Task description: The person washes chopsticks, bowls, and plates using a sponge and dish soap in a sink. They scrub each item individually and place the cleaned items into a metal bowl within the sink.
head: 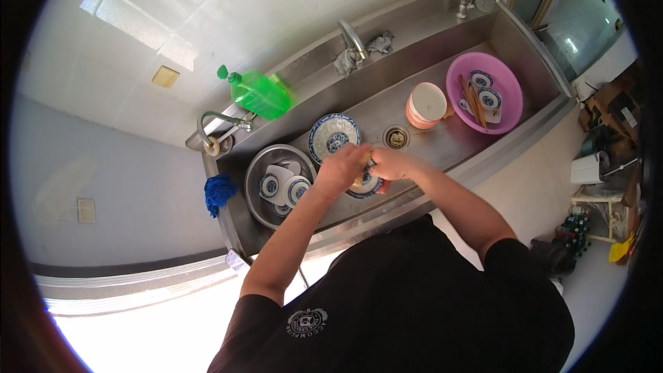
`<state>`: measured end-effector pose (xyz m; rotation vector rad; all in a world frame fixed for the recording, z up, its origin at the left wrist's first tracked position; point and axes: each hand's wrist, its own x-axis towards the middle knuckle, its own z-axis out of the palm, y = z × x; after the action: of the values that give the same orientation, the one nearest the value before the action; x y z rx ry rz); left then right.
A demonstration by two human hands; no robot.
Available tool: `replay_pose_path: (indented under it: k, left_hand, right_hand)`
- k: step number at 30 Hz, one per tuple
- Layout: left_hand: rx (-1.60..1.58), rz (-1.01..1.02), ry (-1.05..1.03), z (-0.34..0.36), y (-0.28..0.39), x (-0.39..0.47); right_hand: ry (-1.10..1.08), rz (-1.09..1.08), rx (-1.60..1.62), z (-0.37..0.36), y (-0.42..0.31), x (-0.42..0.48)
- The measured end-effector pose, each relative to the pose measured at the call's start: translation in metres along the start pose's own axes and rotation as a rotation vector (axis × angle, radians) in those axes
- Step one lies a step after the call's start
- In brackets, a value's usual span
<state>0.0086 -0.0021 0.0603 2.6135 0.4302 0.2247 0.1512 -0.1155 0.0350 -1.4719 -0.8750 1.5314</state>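
My left hand (339, 168) is closed around a tan, rough-looking cloth or pad (361, 175). Against it, my right hand (394, 163) has curled fingers; what they grip is mostly hidden. Just below both hands is a blue-and-white patterned dish (369, 188), partly covered, with something red at its right edge. A larger blue-and-white plate (334, 134) lies on the sink floor beyond my left hand. Left of it, a steel basin (250, 181) contains small dishes and white pieces. A purple basin (510, 72) at the right holds small dishes and wooden chopsticks (474, 101).
The long steel sink (461, 158) has a drain (397, 137) beyond my right hand. Near it stand red-and-white stacked bowls or tubs (426, 105). Faucets (352, 39) line the back ledge, along with a green bottle (261, 94). A blue cloth (219, 194) hangs over the left rim.
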Motion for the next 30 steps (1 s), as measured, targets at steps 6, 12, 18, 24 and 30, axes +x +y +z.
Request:
replay_pose_path:
  k: [6, 12, 18, 24, 30]
  left_hand:
    - [-0.193, -0.265, 0.307, 0.017, -0.014, 0.014]
    - [0.030, -0.149, 0.244, 0.018, 0.006, -0.002]
    - [0.086, 0.216, 0.105, 0.000, 0.020, 0.005]
    - [-0.372, -0.471, 0.565, 0.024, 0.029, 0.023]
    - [-1.596, -0.840, 0.566, 0.069, 0.037, 0.024]
  right_hand:
    - [0.257, -0.123, 0.173, 0.008, -0.004, 0.002]
    - [0.279, -0.085, -0.087, 0.026, 0.004, -0.009]
    - [-0.031, -0.107, -0.205, -0.011, -0.014, -0.020]
    - [0.837, -0.438, -0.378, 0.022, 0.013, 0.008]
    - [1.004, -0.570, -0.270, 0.030, 0.019, -0.002]
